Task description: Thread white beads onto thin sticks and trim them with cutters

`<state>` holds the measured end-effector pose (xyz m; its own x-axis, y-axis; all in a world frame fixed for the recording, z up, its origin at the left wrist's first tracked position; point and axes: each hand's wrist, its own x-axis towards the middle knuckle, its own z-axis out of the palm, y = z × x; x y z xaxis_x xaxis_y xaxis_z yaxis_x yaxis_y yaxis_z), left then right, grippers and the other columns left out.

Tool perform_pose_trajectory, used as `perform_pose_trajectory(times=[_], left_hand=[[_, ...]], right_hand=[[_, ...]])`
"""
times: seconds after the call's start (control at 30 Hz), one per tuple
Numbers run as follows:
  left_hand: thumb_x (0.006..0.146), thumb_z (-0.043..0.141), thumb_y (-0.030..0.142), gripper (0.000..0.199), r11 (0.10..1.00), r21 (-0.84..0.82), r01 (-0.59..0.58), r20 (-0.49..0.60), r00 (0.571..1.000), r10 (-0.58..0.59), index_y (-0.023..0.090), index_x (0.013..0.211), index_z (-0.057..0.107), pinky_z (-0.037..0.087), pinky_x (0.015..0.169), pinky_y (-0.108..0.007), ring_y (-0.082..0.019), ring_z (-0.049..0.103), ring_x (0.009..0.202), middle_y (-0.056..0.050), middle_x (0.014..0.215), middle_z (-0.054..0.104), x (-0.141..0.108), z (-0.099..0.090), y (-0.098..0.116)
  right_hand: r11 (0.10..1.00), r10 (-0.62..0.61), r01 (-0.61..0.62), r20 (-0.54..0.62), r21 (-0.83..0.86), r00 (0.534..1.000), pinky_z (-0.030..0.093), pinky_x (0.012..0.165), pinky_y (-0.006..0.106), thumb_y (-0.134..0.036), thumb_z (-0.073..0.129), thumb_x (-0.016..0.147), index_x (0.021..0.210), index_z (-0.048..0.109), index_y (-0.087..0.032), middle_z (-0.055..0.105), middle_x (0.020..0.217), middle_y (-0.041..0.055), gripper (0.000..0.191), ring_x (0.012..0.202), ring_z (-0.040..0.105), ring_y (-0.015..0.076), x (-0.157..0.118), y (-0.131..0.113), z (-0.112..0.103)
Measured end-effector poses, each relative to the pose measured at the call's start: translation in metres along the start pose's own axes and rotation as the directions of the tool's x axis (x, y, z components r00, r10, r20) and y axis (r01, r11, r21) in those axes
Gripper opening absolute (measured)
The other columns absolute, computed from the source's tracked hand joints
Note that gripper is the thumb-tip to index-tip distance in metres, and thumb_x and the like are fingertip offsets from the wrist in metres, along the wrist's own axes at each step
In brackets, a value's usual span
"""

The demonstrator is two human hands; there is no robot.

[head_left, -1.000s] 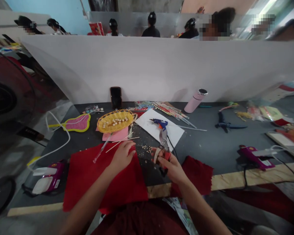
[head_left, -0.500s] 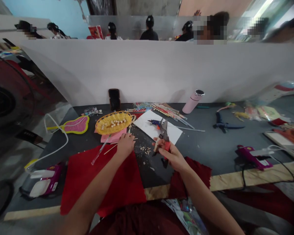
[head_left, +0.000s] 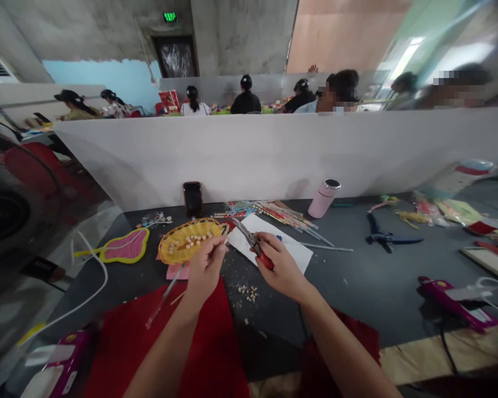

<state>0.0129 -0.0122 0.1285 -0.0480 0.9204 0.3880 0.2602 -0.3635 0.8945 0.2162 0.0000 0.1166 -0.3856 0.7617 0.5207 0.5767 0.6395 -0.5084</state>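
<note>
My left hand (head_left: 205, 268) is raised beside the basket with thumb and fingers pinched together. A small pale piece (head_left: 226, 241) shows at its fingertips, too small to name. My right hand (head_left: 280, 266) grips a pair of pruning shears (head_left: 246, 234) by the red handles, its metal blades pointing up and left toward my left hand. Near the left hand is a yellow woven basket (head_left: 172, 260) with several small pale pieces in it. Below and between my hands, a scatter of small cut bits (head_left: 249, 293) lies on the dark table.
A white sheet (head_left: 301, 254) lies behind the right hand, with straws and sticks (head_left: 282, 215) beyond it. A phone (head_left: 193, 199) and a pink bottle (head_left: 324, 199) stand by the white partition (head_left: 249, 155). Red cloth (head_left: 124, 337) covers the front left. Purple power strips (head_left: 456, 304) sit at both sides.
My left hand has lifted off the table and closed into a pinch. The shears have swung leftward toward it, still in my right hand. The head view has tilted up.
</note>
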Motion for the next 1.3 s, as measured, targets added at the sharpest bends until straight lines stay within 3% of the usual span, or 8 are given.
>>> perform_pose_trajectory(times=[0.2,0.3,0.7,0.97,1.3], left_hand=[[0.082,0.057,0.033,0.018,0.969,-0.239,0.055,-0.105,0.991,-0.082,0.020,0.092,0.064,0.047,0.069,-0.025,-0.014,0.059,0.077,-0.002,0.082,0.065,0.009,-0.006,-0.012],[0.081,0.060,0.031,0.017,0.954,-0.285,0.096,-0.080,0.989,-0.124,0.019,0.093,0.064,0.046,0.069,-0.024,-0.015,0.058,0.079,-0.003,0.085,0.065,0.011,-0.006,-0.019],[0.083,0.057,0.028,0.014,0.964,-0.224,0.141,0.041,0.990,-0.135,0.019,0.091,0.064,0.042,0.065,-0.022,-0.014,0.055,0.077,-0.002,0.083,0.061,0.017,-0.001,-0.025],[0.083,0.057,0.028,0.015,0.967,-0.204,0.150,0.032,0.989,-0.146,0.018,0.092,0.062,0.042,0.064,-0.022,-0.015,0.056,0.082,-0.003,0.088,0.062,0.015,-0.002,-0.024],[0.082,0.058,0.029,0.014,0.984,-0.140,0.107,-0.003,0.994,-0.108,0.018,0.087,0.063,0.042,0.064,-0.022,-0.014,0.054,0.075,-0.002,0.081,0.060,0.015,-0.003,-0.024]], right_hand=[[0.985,-0.100,0.112,0.096,-0.128,0.990,0.037,0.095,0.050,-0.011,0.052,0.074,0.093,0.055,-0.021,0.044,0.132,0.0111,0.022,0.117,0.043,0.0303,0.011,-0.001,-0.006],[0.979,-0.129,0.148,0.139,-0.139,0.982,0.037,0.095,0.051,-0.009,0.051,0.074,0.094,0.055,-0.020,0.044,0.132,0.0123,0.023,0.117,0.042,0.0298,0.013,0.002,-0.003],[0.979,-0.115,0.149,0.227,-0.137,0.967,0.041,0.097,0.048,-0.006,0.050,0.072,0.092,0.057,-0.016,0.042,0.133,0.0121,0.024,0.119,0.042,0.0282,0.013,0.006,0.002],[0.972,-0.127,0.165,0.219,-0.166,0.967,0.043,0.095,0.047,-0.006,0.050,0.072,0.091,0.058,-0.016,0.044,0.131,0.0125,0.022,0.118,0.043,0.0284,0.010,0.001,0.000],[0.966,-0.135,0.182,0.245,-0.182,0.960,0.042,0.097,0.050,-0.008,0.049,0.076,0.094,0.057,-0.017,0.047,0.129,0.0131,0.022,0.118,0.045,0.0286,0.009,-0.001,-0.001]])
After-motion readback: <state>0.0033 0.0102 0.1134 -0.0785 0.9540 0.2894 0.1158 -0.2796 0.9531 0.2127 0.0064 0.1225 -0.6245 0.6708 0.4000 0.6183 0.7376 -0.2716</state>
